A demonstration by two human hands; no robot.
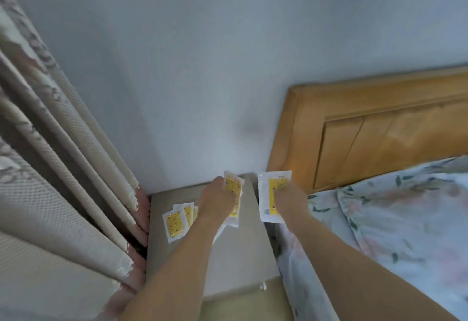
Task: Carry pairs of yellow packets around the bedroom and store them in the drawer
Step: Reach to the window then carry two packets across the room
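- A patterned curtain (58,169) hangs in heavy folds down the left side, its hem falling beside the left edge of a grey bedside cabinet (243,250).
- Near the cabinet top's back left corner lies a small fan of yellow packets (177,220), overlapping one another, white-bordered and flat on the surface.
- The left hand (217,201) reaches over the rear half of the cabinet top, fingers curled and clamped on a yellow packet (234,194); that packet stands tilted, its top edge toward the wall, its lower end hanging past the hand above the surface. There may be more than one sheet in that grip, but I cannot tell.
- At the cabinet's front edge a small metal knob (263,287) shows on the drawer front; whether the drawer is pulled out at all I cannot tell.
- The right hand (288,201) is just beyond the cabinet's right edge, over the gap beside the bed, fingers closed on a second yellow packet (273,191) held face-up, well clear of the cabinet top.
- Behind it rises the wooden headboard (379,128) against the pale wall (202,55).
- Floral bedding (405,219) covers the bed to the right, running alongside the cabinet's right edge.
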